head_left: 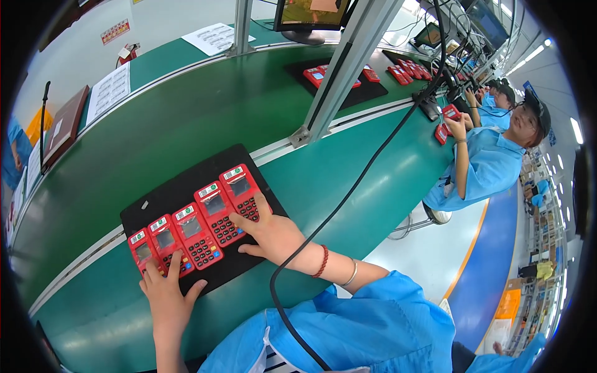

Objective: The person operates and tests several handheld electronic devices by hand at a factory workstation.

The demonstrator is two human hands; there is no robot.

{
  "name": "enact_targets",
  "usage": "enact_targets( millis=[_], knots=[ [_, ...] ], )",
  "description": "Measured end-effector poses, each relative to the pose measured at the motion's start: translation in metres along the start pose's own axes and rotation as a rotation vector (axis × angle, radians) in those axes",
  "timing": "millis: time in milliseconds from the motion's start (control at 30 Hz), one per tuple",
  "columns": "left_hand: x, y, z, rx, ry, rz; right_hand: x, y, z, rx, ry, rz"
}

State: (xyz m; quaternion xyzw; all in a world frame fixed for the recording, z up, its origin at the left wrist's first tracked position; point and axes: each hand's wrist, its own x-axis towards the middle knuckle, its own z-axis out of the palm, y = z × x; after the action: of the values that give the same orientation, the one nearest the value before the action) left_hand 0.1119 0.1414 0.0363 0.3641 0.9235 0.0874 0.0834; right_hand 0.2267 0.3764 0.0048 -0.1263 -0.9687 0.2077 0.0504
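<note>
Left hand (166, 299) is resting with its fingers wide apart, fingertips lying over the first and second of five red terminals (196, 236), the thumb sitting close to the near edge of a black mat (180, 180). Right hand (273, 233) is also standing wide, one fingertip lying over the fourth terminal and another over the fifth one's keypad. All five are lying screen-up, side by side, in a row running from the mat's left edge toward its right edge. Beneath, the mat is straddling a metal rail (264, 151) at the far edge of the green desk (348, 236). A black cable (272, 287) is crossing in front of the right forearm. Toward the desk's right end, a co-worker (482, 168) in blue is holding another red terminal (451, 112).
</note>
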Motion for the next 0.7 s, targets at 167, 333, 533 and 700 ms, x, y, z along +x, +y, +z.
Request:
enact_targets(
  millis=[167, 333, 533, 700],
  knots=[
    [0.005, 0.002, 0.004, -0.017, -0.003, 0.036, -0.001, 0.001, -0.004, 0.039, -0.017, 0.04],
    [0.0, -0.005, 0.004, -0.005, 0.015, -0.031, 0.04, 0.034, -0.049, 0.292, -0.048, -0.138],
    [0.005, -0.003, 0.006, -0.01, 0.054, 0.041, 0.118, 0.146, -0.026, 0.812, 0.655, 0.268],
    [-0.002, -0.001, 0.007, -0.021, 0.036, 0.017, 0.108, 0.133, -0.011, 0.856, 0.512, 0.316]
  ],
)
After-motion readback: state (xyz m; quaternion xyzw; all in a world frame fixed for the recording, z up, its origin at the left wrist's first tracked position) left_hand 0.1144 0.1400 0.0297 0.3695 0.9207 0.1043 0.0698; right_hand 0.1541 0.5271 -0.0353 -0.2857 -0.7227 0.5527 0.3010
